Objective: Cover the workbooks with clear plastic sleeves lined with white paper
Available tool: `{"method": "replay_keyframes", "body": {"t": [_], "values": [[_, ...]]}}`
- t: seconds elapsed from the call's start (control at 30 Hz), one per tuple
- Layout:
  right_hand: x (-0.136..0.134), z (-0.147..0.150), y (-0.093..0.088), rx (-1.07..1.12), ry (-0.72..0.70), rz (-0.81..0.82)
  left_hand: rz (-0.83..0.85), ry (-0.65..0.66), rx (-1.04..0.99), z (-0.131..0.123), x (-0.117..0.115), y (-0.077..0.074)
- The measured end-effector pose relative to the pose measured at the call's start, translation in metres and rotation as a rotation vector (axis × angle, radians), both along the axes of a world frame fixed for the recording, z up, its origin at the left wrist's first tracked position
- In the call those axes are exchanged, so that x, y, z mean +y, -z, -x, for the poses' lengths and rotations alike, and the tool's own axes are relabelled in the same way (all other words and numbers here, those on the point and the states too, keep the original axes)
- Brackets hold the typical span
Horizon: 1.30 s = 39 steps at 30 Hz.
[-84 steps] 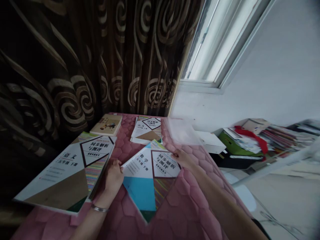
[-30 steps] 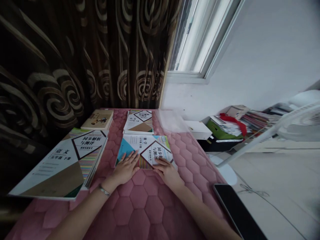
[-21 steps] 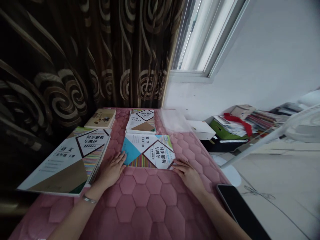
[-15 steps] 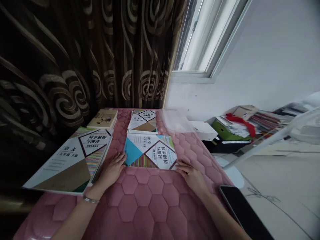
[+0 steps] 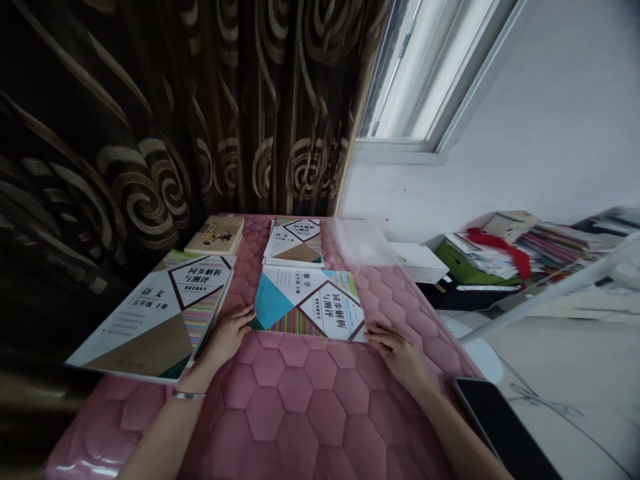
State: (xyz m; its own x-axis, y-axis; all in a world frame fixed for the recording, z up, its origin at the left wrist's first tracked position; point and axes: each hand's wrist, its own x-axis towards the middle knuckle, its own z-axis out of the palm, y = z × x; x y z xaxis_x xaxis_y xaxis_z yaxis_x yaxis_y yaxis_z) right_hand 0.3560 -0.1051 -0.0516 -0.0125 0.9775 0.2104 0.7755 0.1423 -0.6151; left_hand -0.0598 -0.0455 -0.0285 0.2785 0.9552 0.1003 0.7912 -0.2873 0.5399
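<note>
A blue-and-white workbook [image 5: 310, 303] lies flat on the pink table cover [image 5: 305, 407] in front of me. At its left edge rest the fingertips of my left hand [image 5: 227, 340], with the fingers stretched out. My right hand [image 5: 397, 353] touches the near right corner of the workbook, its fingers extended and slightly bent. Neither hand is visibly wrapped round the book. Directly behind it lies another workbook [image 5: 295, 240] with a white and brown cover. Left of my left hand is a thick pile of larger-looking workbooks [image 5: 155, 317].
A tan book [image 5: 215, 235] sits at the back left by the dark curtain [image 5: 150, 113]. Clear plastic [image 5: 363, 240] and a white box [image 5: 419, 261] are at the back right. A phone [image 5: 505, 427] lies near the right edge. Papers fill a green box [image 5: 463, 263] beyond.
The view has shifted slightly, so the whole scene appears a little further right. Both hands remain at the workbook's two sides, with little visible movement of their own.
</note>
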Motion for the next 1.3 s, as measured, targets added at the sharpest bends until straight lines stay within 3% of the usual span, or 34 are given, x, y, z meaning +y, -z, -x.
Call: {"method": "replay_keyframes", "body": {"t": [0.17, 0.27, 0.47, 0.6, 0.73, 0.97, 1.13, 1.3], "values": [[0.000, -0.001, -0.001, -0.081, -0.011, -0.057, -0.039, -0.031, 0.074, -0.005, -0.009, -0.005], [0.000, 0.013, -0.010, -0.167, -0.025, -0.115, -0.116, -0.015, 0.160, -0.028, -0.021, -0.013], [0.008, 0.099, -0.030, -0.191, -0.227, -0.223, -0.199, 0.211, 0.145, -0.101, -0.028, -0.021], [0.021, 0.135, -0.025, -0.172, -0.213, -0.182, -0.226, 0.230, 0.102, -0.116, -0.019, -0.016], [0.026, 0.121, -0.020, -0.112, -0.212, -0.198, -0.239, 0.205, 0.090, -0.100, -0.018, -0.016], [0.008, 0.046, -0.013, -0.081, -0.086, -0.156, -0.290, 0.042, 0.088, -0.039, -0.013, -0.007], [0.003, 0.007, -0.010, -0.044, -0.072, -0.129, -0.299, 0.063, -0.054, -0.009, -0.006, 0.007], [0.006, -0.002, -0.012, -0.020, -0.112, -0.132, -0.254, 0.089, -0.143, 0.001, 0.000, 0.014]]}}
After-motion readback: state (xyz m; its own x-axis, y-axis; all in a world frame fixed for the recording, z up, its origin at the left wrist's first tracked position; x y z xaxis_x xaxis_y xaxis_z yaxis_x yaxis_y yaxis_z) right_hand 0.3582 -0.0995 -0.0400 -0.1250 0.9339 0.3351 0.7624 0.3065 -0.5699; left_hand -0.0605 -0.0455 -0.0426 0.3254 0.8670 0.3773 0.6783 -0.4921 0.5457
